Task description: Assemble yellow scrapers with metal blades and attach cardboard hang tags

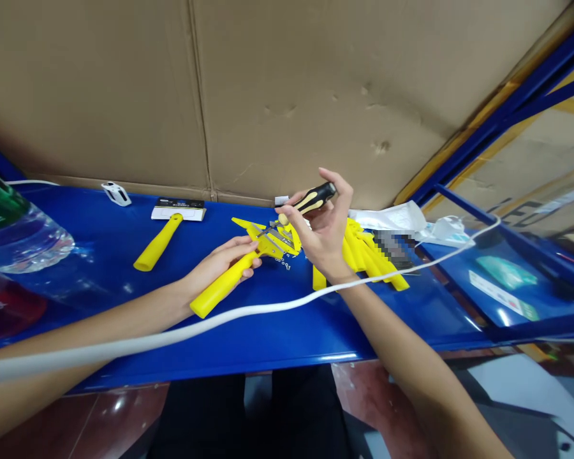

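My left hand (234, 258) is wrapped round a yellow-handled scraper (224, 280), tilted with its head up and to the right. In my right hand (328, 229) is a screwdriver (310, 201) with a black and cream handle. Its shaft points left and down at the scraper's head, which has a metal part; whether the tip sits in a screw I cannot tell. Small pale bits (283, 261) lie on the blue table (268, 338) just under the head. Behind my right wrist, several yellow handles (363, 255) are piled up, partly hidden.
A white cable (268, 308) crosses in front of both forearms. At left are a large clear bottle (23, 236), a red bottle (9, 306), a white gadget (117, 193) and another yellow scraper (159, 243) with a black-and-white head. White plastic packaging (392, 217) lies right; cardboard (316, 95) stands behind.
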Demonstrator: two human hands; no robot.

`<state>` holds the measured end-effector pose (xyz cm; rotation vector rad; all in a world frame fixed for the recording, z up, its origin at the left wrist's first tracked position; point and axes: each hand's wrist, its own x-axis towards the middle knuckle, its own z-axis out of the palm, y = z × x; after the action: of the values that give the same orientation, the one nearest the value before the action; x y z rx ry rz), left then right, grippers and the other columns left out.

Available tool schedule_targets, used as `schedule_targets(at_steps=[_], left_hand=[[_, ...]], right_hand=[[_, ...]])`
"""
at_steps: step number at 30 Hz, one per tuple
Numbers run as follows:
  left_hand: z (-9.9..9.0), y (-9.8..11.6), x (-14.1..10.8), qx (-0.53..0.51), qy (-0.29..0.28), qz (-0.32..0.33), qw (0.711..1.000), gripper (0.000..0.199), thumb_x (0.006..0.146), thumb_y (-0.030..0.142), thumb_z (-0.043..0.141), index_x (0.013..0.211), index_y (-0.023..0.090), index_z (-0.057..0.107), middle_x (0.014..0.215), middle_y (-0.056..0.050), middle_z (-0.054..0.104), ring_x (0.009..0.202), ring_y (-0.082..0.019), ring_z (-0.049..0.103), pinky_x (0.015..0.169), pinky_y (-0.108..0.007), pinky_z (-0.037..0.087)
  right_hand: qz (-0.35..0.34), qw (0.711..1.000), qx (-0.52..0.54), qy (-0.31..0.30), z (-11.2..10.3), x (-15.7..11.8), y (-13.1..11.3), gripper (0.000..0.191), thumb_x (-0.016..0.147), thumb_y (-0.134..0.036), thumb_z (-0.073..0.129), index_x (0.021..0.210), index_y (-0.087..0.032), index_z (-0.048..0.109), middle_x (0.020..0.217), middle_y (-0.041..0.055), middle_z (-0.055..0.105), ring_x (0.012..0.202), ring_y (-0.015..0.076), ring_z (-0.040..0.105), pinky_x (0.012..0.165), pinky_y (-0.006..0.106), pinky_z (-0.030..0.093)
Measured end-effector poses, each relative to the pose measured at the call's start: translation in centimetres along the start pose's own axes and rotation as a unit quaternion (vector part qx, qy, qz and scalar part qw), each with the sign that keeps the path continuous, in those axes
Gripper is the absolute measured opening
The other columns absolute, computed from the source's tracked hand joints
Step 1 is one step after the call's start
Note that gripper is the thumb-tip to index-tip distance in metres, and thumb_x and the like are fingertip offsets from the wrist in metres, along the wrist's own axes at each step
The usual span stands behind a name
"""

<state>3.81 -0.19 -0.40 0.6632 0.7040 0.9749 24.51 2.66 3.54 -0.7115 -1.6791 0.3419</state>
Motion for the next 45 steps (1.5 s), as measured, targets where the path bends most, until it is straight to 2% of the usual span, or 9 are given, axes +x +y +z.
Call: schedule_targets(at_steps=[5,12,17,19,26,31,35,42,45], left_hand=[[0.5,0.3,-0.2,0.008,0.006,-0.005,1.0,0.021,0.099,0.011,0.08,0.114,0.016,0.067,0.101,-0.009,0.074,0.067,-0.012,0.071,0.046,-0.015,0.051],[-0.1,0.3,0.1,0.016,0.012,-0.016,1.0,0.026,0.098,0.014,0.083,0.118,0.02,0.068,0.099,-0.007,0.073,0.064,-0.011,0.069,0.046,-0.015,0.05],[0.1,0.2,0.0,0.022,0.009,-0.008,1.0,0.023,0.098,0.013,0.082,0.115,0.02,0.067,0.102,-0.008,0.073,0.063,-0.01,0.068,0.044,-0.014,0.048],[0.2,0.2,0.0,0.02,0.008,-0.001,1.0,0.021,0.1,0.012,0.079,0.116,0.019,0.068,0.105,-0.009,0.074,0.066,-0.01,0.069,0.047,-0.014,0.05],[0.9,0.4,-0.3,0.04,0.015,-0.011,0.999,0.014,0.102,0.012,0.076,0.112,0.018,0.067,0.092,-0.006,0.071,0.059,-0.01,0.065,0.042,-0.014,0.047],[1.1,0.5,-0.4,0.023,0.019,-0.008,1.0,0.017,0.099,0.009,0.077,0.11,0.017,0.067,0.092,-0.006,0.072,0.063,-0.012,0.069,0.044,-0.015,0.05],[1.3,0.5,-0.5,0.017,0.013,-0.004,1.0,0.02,0.096,0.008,0.081,0.107,0.017,0.067,0.092,-0.005,0.071,0.064,-0.012,0.071,0.043,-0.015,0.05],[1.3,0.7,-0.6,0.051,0.014,-0.028,0.998,0.013,0.104,0.015,0.074,0.113,0.019,0.065,0.08,-0.004,0.07,0.05,-0.009,0.061,0.041,-0.015,0.046],[1.1,0.6,-0.5,0.05,0.021,-0.018,0.998,0.015,0.103,0.012,0.073,0.114,0.018,0.065,0.087,-0.006,0.072,0.055,-0.01,0.065,0.042,-0.015,0.047]], right_hand=[[0.023,0.999,-0.022,0.002,-0.9,-1.1,0.5,0.086,0.11,-0.057,0.065,0.171,-0.043,0.006,0.134,0.01,0.071,0.116,0.0305,0.081,0.105,0.057,0.067],[0.041,0.999,-0.012,0.011,-1.3,-1.4,0.0,0.078,0.107,-0.067,0.068,0.164,-0.044,0.019,0.128,0.0092,0.073,0.115,0.0341,0.08,0.104,0.064,0.066],[-0.009,0.998,0.054,-0.039,-1.5,-1.4,-0.6,0.066,0.112,-0.051,0.062,0.163,-0.043,0.02,0.143,0.0073,0.071,0.126,0.0289,0.078,0.11,0.053,0.066],[-0.005,0.998,0.043,-0.048,-1.6,-1.5,-0.6,0.066,0.112,-0.048,0.064,0.162,-0.042,0.021,0.137,0.0061,0.073,0.121,0.0279,0.08,0.107,0.051,0.067],[0.021,0.999,-0.022,-0.026,-1.6,-1.7,-0.5,0.079,0.111,-0.065,0.062,0.173,-0.043,0.017,0.143,0.0104,0.071,0.125,0.0336,0.079,0.101,0.058,0.069],[-0.021,1.0,0.011,-0.015,-1.4,-1.3,0.0,0.08,0.108,-0.063,0.068,0.17,-0.045,0.021,0.141,0.0085,0.072,0.116,0.0314,0.082,0.101,0.058,0.07],[-0.087,0.996,0.017,-0.023,-1.2,-0.9,1.0,0.082,0.112,-0.064,0.059,0.175,-0.042,0.011,0.153,0.0104,0.065,0.121,0.0292,0.08,0.103,0.057,0.071],[-0.111,0.994,0.004,0.008,-1.1,-0.9,1.9,0.086,0.11,-0.064,0.064,0.176,-0.044,0.013,0.154,0.0099,0.066,0.12,0.0306,0.08,0.098,0.056,0.074],[-0.11,0.994,0.006,-0.015,-1.1,-0.9,1.9,0.086,0.113,-0.062,0.058,0.178,-0.045,0.004,0.156,0.0105,0.065,0.121,0.0297,0.081,0.101,0.057,0.073]])
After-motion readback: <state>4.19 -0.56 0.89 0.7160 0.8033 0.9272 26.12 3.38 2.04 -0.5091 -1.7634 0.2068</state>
